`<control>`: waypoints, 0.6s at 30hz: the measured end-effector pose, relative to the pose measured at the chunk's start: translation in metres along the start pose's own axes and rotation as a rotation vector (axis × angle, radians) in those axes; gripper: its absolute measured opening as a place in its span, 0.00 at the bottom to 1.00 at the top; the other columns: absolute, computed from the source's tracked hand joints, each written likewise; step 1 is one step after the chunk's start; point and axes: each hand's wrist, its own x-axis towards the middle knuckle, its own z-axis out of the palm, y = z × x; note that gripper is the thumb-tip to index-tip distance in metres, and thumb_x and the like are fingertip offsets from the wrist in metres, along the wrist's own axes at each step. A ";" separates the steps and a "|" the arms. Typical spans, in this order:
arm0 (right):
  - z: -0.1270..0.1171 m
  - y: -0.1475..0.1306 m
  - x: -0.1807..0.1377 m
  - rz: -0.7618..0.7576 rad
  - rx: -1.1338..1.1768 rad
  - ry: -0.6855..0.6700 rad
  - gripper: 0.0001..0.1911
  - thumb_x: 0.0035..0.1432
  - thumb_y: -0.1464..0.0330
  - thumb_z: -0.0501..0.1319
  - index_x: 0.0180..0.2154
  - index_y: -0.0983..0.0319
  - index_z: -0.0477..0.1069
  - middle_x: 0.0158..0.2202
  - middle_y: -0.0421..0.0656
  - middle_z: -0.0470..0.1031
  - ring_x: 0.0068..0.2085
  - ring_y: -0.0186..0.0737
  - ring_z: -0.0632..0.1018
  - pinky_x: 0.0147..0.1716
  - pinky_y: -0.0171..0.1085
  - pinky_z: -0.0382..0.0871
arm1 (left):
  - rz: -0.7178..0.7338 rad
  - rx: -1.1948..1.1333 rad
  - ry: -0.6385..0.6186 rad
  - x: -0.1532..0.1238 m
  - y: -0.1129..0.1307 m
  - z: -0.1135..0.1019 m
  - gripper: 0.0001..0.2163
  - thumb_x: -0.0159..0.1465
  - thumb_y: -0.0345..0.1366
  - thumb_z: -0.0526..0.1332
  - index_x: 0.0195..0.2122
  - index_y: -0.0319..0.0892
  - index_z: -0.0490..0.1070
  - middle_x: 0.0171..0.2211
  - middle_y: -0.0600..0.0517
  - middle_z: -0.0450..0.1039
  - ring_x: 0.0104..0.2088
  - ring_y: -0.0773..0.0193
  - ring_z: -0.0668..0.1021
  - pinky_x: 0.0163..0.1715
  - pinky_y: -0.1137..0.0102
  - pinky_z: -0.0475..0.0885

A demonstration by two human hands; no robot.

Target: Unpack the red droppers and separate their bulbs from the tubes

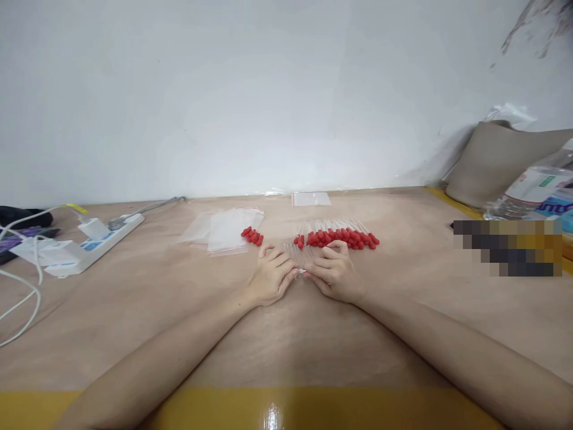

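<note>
My left hand [271, 275] and my right hand [333, 272] rest on the table with fingers curled, meeting around a small bunch of clear glass dropper tubes [301, 255] with red rubber caps. Both hands pinch that bunch from either side. Just behind my right hand lies a row of several more red-capped droppers [344, 237]. A smaller cluster of red-capped droppers [253, 235] lies behind my left hand, partly on a stack of clear zip bags [226, 230].
Another clear bag [311, 199] lies by the wall. A white power strip [85, 245] with plugs and cables sits at the left. At the right stand a plastic bottle [535, 188] and a brown paper bag [496, 158]. A yellow strip [286, 409] marks the table's near edge.
</note>
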 end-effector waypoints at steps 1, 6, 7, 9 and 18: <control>-0.001 0.000 0.000 -0.022 -0.015 0.023 0.07 0.57 0.67 0.56 0.31 0.60 0.72 0.18 0.35 0.67 0.29 0.31 0.62 0.45 0.42 0.49 | 0.005 -0.002 -0.009 -0.001 0.000 0.000 0.11 0.65 0.34 0.47 0.32 0.41 0.67 0.28 0.53 0.69 0.34 0.65 0.68 0.48 0.60 0.52; -0.004 0.000 -0.001 -0.144 -0.104 0.084 0.05 0.56 0.69 0.58 0.36 0.59 0.70 0.20 0.33 0.68 0.29 0.30 0.62 0.46 0.42 0.49 | 0.011 -0.024 -0.049 -0.003 -0.002 -0.002 0.13 0.65 0.34 0.45 0.28 0.41 0.65 0.25 0.53 0.67 0.33 0.65 0.67 0.49 0.60 0.52; -0.005 -0.001 -0.002 -0.161 -0.122 0.084 0.06 0.55 0.69 0.58 0.37 0.58 0.70 0.20 0.33 0.68 0.29 0.30 0.62 0.46 0.42 0.49 | 0.010 -0.034 -0.056 -0.003 -0.001 -0.002 0.14 0.65 0.35 0.44 0.27 0.41 0.65 0.25 0.53 0.67 0.33 0.65 0.66 0.49 0.60 0.52; -0.006 -0.001 -0.002 -0.192 -0.155 0.093 0.07 0.56 0.70 0.58 0.38 0.57 0.70 0.20 0.32 0.68 0.29 0.29 0.62 0.47 0.41 0.49 | 0.009 -0.067 -0.068 -0.003 0.000 -0.004 0.14 0.65 0.35 0.43 0.26 0.41 0.64 0.25 0.53 0.67 0.33 0.65 0.66 0.48 0.61 0.53; -0.025 0.014 -0.011 0.013 -0.207 0.066 0.11 0.57 0.70 0.55 0.40 0.51 0.71 0.21 0.33 0.70 0.28 0.29 0.65 0.42 0.40 0.49 | -0.168 -0.207 0.036 -0.017 -0.031 -0.007 0.16 0.66 0.35 0.41 0.27 0.41 0.63 0.24 0.53 0.65 0.29 0.66 0.67 0.41 0.64 0.61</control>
